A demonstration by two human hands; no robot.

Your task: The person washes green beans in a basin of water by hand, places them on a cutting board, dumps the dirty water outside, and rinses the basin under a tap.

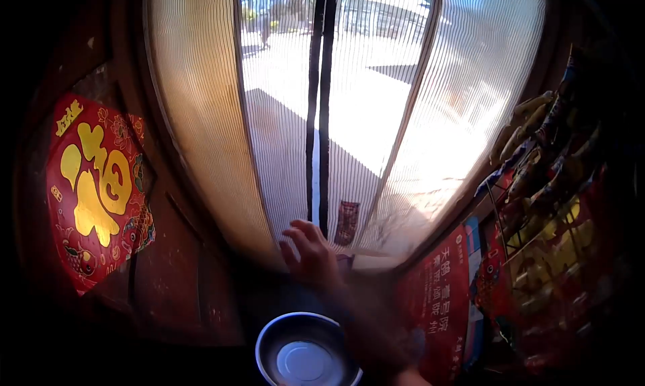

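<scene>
My right hand point(310, 253) reaches up from the lower right, its fingers apart and slightly bent, with nothing visible in them. It is in front of the lower part of a ribbed see-through door curtain point(282, 151), beside the dark strips that run down its middle. Whether the fingertips touch the curtain is unclear. Below the hand is a round metal basin point(304, 362) with a light rim, partly hidden by my right forearm. No clear part of my left hand shows, and what supports the basin is hidden.
A red and gold decoration point(101, 191) hangs on the brown door point(181, 272) at left. At right are a red printed poster point(430, 292) and a rack with packages point(537, 137). Bright paving point(356, 83) and a distant person point(265, 33) show through the curtain.
</scene>
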